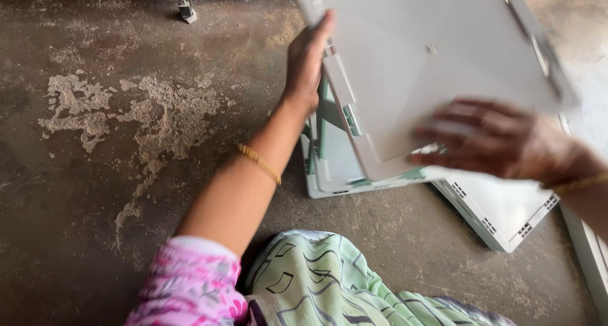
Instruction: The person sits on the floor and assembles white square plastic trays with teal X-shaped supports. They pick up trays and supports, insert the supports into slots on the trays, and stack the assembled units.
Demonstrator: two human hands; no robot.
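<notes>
Stained, pitted concrete floor (95, 193), blotched with pale flaking patches toward its left edge, fills the scene beneath a seated person whose pale green patterned garment (329, 288) covers the lap at the floor's near edge. Held tilted above the floor near its far right corner is a large white plastic panel (430, 60), flat and square with rounded corners, a raised rim and a small square mark at its centre. Beneath it, more white panels (506, 212) lie stacked on the floor, one showing small vent slots along its edge and green plastic fittings (326, 110) where the pieces meet. At the far right edge of the floor runs a pale strip, its nature unclear. The left hand (307, 63), reaching out from a pink floral sleeve (190, 281), is clamped on the lifted panel's left edge, fingers curled over the rim. The right hand (500, 142), blurred, lies spread across the panel's lower face; whether it grips cannot be told. A thin gold bangle (259, 163) circles the left wrist.
</notes>
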